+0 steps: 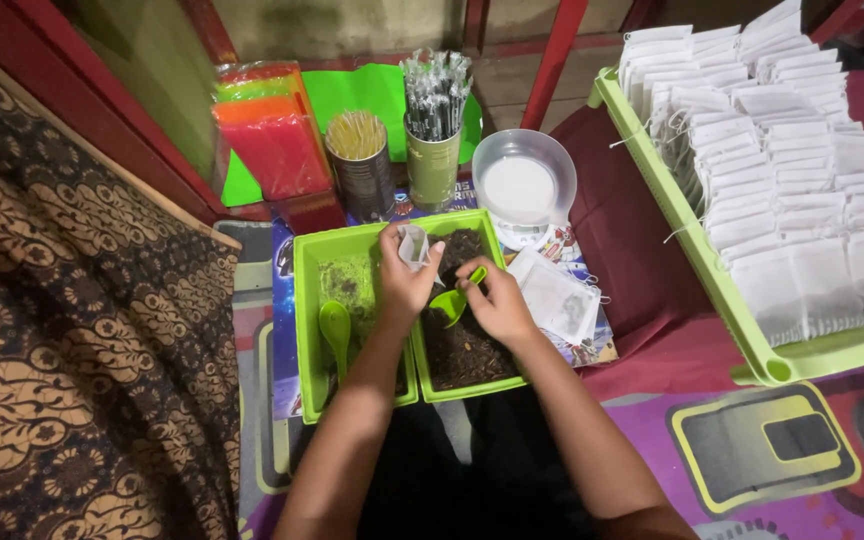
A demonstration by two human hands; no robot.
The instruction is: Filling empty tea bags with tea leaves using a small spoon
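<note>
Fingers of left hand (404,280) pinch translucent pouch (413,245); right hand (497,300) grips green plastic scoop (455,297).

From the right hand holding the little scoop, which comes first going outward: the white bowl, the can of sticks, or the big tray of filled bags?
Measured from the right hand in the head view:
1. White bowl, just beyond it, slightly right.
2. Can of sticks, farther back on the left.
3. Big tray of bags, far right; its near edge rivals the can, so those two are close.

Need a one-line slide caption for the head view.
Left hand holds small white bag; right hand scoops with green scoop.
</note>
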